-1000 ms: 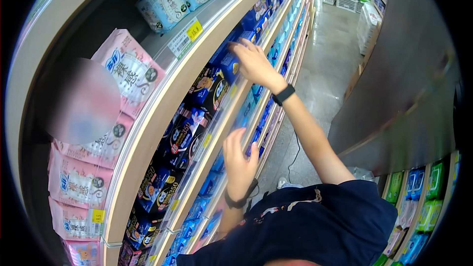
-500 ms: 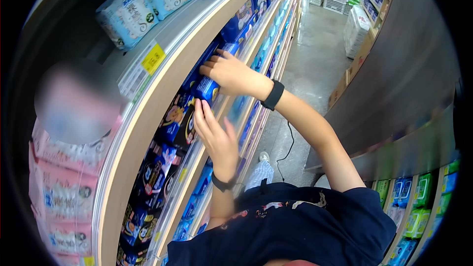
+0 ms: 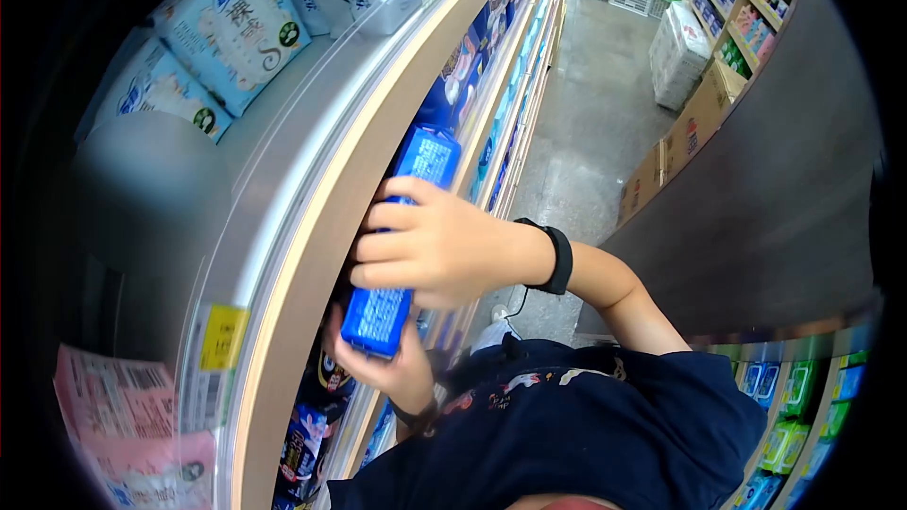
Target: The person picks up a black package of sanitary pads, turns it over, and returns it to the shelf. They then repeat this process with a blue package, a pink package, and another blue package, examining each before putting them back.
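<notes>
A blue pack of sanitary pads (image 3: 380, 317) with white print lies lengthwise along the front of a middle shelf. My right hand (image 3: 430, 241), with a black band on its wrist, lies across the middle of the blue stretch, fingers curled over its far side. More blue packaging (image 3: 430, 159) shows above my knuckles in line with it; my hand hides where the two meet. My left hand (image 3: 392, 370) cups the lower end, thumb and fingers on either side. Dark patterned packs (image 3: 307, 439) stand lower on the same shelf.
A pale wooden shelf edge (image 3: 326, 175) runs close beside my hands. Light-blue packs (image 3: 231, 28) and pink packs (image 3: 123, 416) sit on the upper shelf, near a yellow price tag (image 3: 225, 338). Rightward, the aisle floor (image 3: 590, 85) leads past cardboard boxes (image 3: 694, 127).
My right hand has moved down and wrapped over the blue packaging, which shows more fully at the shelf front. My left hand has shifted lower and closed round its bottom end. The view has shifted.
</notes>
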Available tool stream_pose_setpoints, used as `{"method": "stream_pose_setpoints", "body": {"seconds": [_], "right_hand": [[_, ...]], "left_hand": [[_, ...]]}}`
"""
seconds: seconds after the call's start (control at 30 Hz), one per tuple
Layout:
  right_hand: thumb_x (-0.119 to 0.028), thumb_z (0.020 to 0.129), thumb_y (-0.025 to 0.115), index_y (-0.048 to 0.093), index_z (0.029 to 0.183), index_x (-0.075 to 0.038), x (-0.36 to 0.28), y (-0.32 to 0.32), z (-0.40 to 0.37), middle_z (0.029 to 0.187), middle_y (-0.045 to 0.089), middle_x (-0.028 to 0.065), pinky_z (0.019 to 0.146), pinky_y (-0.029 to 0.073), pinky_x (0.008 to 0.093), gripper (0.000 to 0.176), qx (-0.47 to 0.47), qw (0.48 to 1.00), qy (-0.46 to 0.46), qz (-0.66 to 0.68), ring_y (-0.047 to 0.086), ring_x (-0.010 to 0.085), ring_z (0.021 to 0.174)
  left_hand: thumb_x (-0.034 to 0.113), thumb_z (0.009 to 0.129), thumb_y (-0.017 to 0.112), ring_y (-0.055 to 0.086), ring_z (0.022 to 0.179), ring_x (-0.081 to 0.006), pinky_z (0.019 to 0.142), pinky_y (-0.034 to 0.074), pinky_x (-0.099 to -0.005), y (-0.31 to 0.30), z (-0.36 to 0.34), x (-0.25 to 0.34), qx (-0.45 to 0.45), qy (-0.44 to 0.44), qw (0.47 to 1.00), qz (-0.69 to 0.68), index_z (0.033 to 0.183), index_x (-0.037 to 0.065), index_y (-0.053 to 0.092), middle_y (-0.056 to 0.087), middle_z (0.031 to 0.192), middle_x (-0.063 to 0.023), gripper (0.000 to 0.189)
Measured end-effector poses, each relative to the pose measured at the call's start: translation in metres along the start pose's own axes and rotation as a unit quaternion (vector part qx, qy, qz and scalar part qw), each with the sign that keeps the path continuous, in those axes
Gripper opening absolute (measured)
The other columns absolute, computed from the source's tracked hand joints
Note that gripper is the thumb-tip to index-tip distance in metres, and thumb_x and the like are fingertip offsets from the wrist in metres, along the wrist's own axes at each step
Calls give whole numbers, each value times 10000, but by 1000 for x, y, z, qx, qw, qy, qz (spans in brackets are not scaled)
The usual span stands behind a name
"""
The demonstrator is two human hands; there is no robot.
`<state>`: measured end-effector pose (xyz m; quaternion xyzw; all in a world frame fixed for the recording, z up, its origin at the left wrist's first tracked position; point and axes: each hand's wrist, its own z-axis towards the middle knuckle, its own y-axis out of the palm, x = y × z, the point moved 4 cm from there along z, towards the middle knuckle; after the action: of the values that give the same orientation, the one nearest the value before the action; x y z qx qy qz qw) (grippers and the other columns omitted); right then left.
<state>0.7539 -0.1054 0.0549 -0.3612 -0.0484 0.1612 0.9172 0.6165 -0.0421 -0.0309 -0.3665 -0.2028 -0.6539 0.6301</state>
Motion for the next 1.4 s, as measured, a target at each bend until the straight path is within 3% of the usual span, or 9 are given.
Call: {"method": "stream_pose_setpoints", "body": {"seconds": [0.13,0.27,0.37,0.53,0.8,0.97,1.07,1.13,1.4], "right_hand": [[-205,544,701,568,1118,-134,10,-35,-25,1160,537,63,995,274,497,593,75,996,46,17,483,262,1103],[-283,600,839,210,1414,-144,42,-56,-88,1304,397,201,983,350,467,1039,241,930,248,128,436,297,1176],[-41,689,770,154,1431,-101,48,-56,-135,1220,457,141,837,467,283,966,279,791,404,365,527,198,1032],[-19,829,592,179,1415,-83,48,-73,-195,1066,532,102,840,463,266,720,339,684,525,376,549,143,969],[-177,896,518,336,1305,-75,45,-97,-244,994,505,53,789,468,213,460,443,586,586,343,548,87,900],[-231,901,555,233,1330,-77,37,-108,-280,1206,448,116,932,403,296,558,348,591,607,401,479,177,1121],[-374,624,832,2,1433,-101,26,-128,-276,1384,270,160,1068,211,356,1191,381,658,482,437,277,261,1305],[-281,559,881,-8,1434,-105,21,-140,-270,1370,296,170,1065,220,356,1260,372,705,472,376,294,261,1300],[-228,614,808,126,1402,-60,22,-151,-287,1206,466,143,946,398,332,1056,480,654,495,310,496,231,1115]], "left_hand": [[352,741,761,546,908,-305,837,452,-406,20,5,11,67,188,966,-165,1152,-40,459,518,1038,-167,644],[336,716,774,535,996,-287,840,484,-399,41,-8,-25,-33,-82,937,-338,1274,-45,340,495,1158,-193,804],[173,777,713,494,1065,-213,920,403,-340,71,-3,-8,-145,-186,896,-377,1316,-38,318,480,1210,-131,701],[84,872,568,448,1160,-190,1011,321,-314,126,3,10,-320,-279,807,-411,1363,-30,286,462,1251,-130,577],[7,545,756,291,1327,-283,1074,277,-400,178,-20,38,-547,4,734,-402,1435,10,-29,253,1425,-171,1187],[211,585,847,415,1224,-252,1035,356,-402,210,-54,15,-414,-353,652,-528,1381,40,116,349,1344,-155,1094],[367,674,757,470,1166,-245,996,397,-369,219,-59,9,-424,-321,708,-464,1374,19,220,428,1294,-141,948],[347,703,731,492,1136,-231,960,409,-355,221,-55,52,-410,-397,659,-490,1316,0,369,494,1242,-122,792],[526,625,736,450,1149,-222,991,355,-346,219,-43,72,-465,-229,754,-403,1339,-24,285,411,1250,-142,1008]]}}
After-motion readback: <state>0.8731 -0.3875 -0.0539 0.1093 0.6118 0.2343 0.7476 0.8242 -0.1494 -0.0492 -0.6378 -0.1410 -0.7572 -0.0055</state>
